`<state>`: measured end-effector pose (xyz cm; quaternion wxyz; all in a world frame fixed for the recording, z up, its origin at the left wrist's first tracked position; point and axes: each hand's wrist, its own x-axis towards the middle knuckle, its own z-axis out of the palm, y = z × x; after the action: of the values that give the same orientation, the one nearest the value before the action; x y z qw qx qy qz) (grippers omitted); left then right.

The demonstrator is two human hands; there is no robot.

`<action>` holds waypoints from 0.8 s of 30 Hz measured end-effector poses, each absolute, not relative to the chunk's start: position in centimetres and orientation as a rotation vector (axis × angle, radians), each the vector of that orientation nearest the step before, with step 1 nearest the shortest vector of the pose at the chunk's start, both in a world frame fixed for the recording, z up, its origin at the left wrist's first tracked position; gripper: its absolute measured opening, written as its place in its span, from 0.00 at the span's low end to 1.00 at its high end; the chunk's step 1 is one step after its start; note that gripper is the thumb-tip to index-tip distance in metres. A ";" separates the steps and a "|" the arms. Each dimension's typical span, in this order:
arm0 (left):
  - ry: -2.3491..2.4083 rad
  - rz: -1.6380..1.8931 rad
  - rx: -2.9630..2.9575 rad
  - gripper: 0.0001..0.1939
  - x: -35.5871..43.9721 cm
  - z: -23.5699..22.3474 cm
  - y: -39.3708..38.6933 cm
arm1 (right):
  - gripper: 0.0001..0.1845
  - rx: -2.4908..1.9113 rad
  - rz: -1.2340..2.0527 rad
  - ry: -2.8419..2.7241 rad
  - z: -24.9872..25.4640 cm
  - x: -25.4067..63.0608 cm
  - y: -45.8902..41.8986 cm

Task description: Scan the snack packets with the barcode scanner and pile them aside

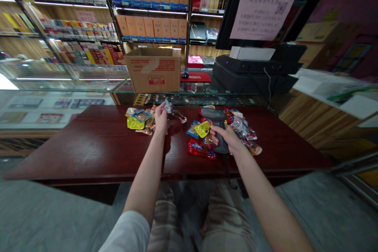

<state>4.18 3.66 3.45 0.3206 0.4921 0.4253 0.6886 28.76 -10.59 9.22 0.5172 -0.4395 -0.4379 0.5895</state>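
My right hand [227, 137] is wrapped round the grip of a dark grey handheld barcode scanner [213, 115], held over the pile on the right. Beneath and around it lie snack packets: a yellow packet [203, 129], a blue-edged packet [193, 129], a red packet [201, 149] and several silver and red ones [240, 126]. With closed fingers my left hand [161, 117] pinches a clear and silver snack packet [176, 113] with brown contents. Just left of that hand is a second pile, with a yellow packet [135, 123] and a blue-edged packet [141, 115].
The piles lie on a dark red wooden table [97, 145]. Behind it, an open cardboard box [155, 73] stands on a glass counter, beside black till equipment [254, 69] and a monitor with a paper notice [262, 13]. The scanner's cable [228, 173] hangs over the front edge.
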 end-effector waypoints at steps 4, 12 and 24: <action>1.670 2.175 1.223 0.26 2.6 4.2 2.9 | 0.22 -1.043 1.380 -0.958 9.5 31.0 -10.6; 2.203 1.862 1.146 0.39 2.1 4.1 2.1 | 0.22 -1.015 1.358 -0.903 9.2 33.9 -11.2; 1.414 0.886 2.310 0.16 8.7 2.2 0.3 | 0.23 -1.036 1.324 -0.906 9.5 35.9 -12.0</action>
<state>8.71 0.27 2.20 0.1455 0.8021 0.4909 0.3075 35.95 -12.00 9.48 0.5780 -0.4427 -0.3871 0.5658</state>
